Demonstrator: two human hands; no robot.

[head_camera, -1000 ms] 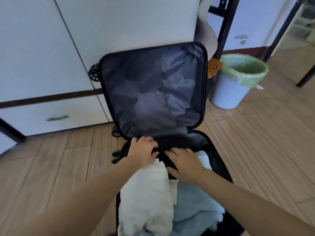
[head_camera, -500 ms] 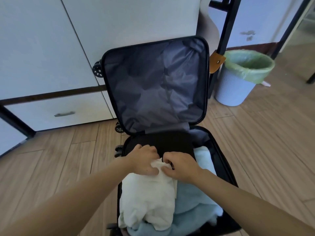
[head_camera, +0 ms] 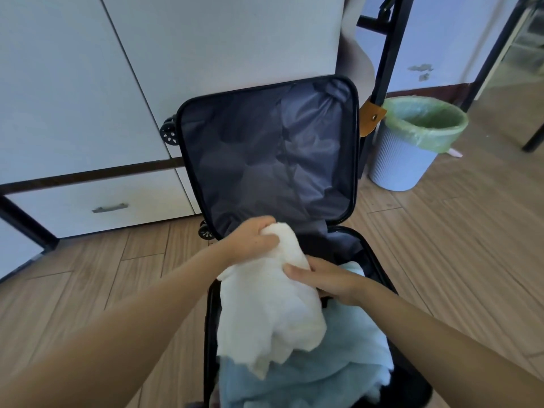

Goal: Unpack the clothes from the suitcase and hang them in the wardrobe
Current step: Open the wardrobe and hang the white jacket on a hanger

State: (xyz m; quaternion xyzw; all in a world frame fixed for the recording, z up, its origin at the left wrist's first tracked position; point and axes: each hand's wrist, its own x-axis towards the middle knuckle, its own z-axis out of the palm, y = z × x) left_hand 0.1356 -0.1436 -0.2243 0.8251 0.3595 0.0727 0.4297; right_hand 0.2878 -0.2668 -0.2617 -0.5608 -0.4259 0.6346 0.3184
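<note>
A black suitcase (head_camera: 379, 266) lies open on the wooden floor, its grey-lined lid (head_camera: 270, 154) propped upright against the white wardrobe (head_camera: 206, 33). A cream-white garment (head_camera: 265, 313) is raised partly out of the case. My left hand (head_camera: 250, 235) grips its top end. My right hand (head_camera: 326, 279) holds its right edge, thumb on the cloth. A light blue garment (head_camera: 338, 375) lies beneath it in the case.
A pale blue bin (head_camera: 403, 160) with a green liner stands right of the lid. A black metal frame (head_camera: 385, 54) rises behind it. The wardrobe has a drawer with a metal handle (head_camera: 110, 208) at lower left. Bare floor lies on both sides.
Both hands closed on the white garment and lifted its top end up and out of the case; before, they lay on the clothes near the hinge.
</note>
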